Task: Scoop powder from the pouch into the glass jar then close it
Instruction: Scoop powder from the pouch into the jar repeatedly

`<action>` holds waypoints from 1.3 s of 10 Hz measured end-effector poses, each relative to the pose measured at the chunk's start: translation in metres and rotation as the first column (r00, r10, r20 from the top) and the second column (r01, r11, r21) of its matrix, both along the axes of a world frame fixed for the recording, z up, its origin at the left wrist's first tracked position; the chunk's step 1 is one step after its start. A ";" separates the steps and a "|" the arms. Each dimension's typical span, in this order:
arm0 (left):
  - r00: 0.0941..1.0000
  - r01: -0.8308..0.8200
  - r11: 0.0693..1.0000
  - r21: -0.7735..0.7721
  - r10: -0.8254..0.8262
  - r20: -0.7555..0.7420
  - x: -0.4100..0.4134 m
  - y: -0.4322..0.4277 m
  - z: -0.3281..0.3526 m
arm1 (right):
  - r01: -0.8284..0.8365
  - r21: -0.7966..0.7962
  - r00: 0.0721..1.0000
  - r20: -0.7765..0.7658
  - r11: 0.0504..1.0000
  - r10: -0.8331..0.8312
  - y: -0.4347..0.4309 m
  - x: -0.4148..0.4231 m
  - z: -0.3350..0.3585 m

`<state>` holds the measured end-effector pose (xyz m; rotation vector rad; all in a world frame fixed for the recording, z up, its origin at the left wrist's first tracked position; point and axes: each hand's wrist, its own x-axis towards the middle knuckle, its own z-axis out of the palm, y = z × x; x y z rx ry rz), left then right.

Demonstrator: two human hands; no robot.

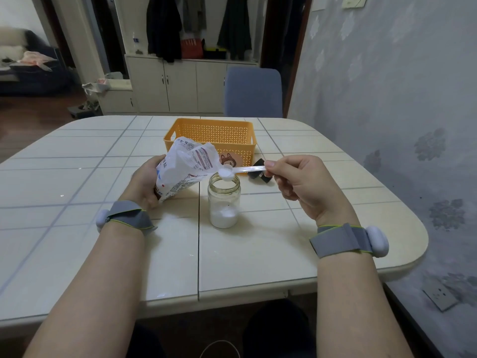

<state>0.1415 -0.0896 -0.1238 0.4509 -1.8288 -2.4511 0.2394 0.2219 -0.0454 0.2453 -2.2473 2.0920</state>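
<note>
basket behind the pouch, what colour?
Orange basket, perforated walls, cartoon animal sticker in front; head view.

Single head-worn wide-angle view, facing forward and down, close over the table (77,177), room beyond

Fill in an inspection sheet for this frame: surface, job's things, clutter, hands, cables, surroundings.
Surface: cream tiled table.
Job's things: white printed pouch tilted; clear glass jar upright, uncapped, white powder at bottom; clear plastic scoop loaded, over jar mouth; black lid lying behind scoop.
Clutter: orange perforated plastic basket behind pouch.
Grippers: left hand grips pouch; right hand pinches scoop handle.
Cables: thin white cable loop below table edge.
Surroundings: blue chair across table; patterned wallpaper at right.
</note>
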 end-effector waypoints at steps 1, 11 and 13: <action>0.999 0.045 0.998 -0.036 -0.046 -0.023 0.005 0.005 0.007 | 0.010 0.026 1.000 0.007 1.000 -0.011 0.001 0.000 -0.004; 0.994 0.102 0.994 0.025 -0.101 -0.034 0.008 0.008 0.010 | 0.056 -0.112 0.993 -0.093 0.992 -0.067 -0.012 0.004 -0.011; 0.994 0.103 0.993 0.048 -0.102 -0.027 0.005 0.006 0.009 | 0.121 -0.160 0.973 -0.174 0.980 -0.149 -0.017 0.000 0.012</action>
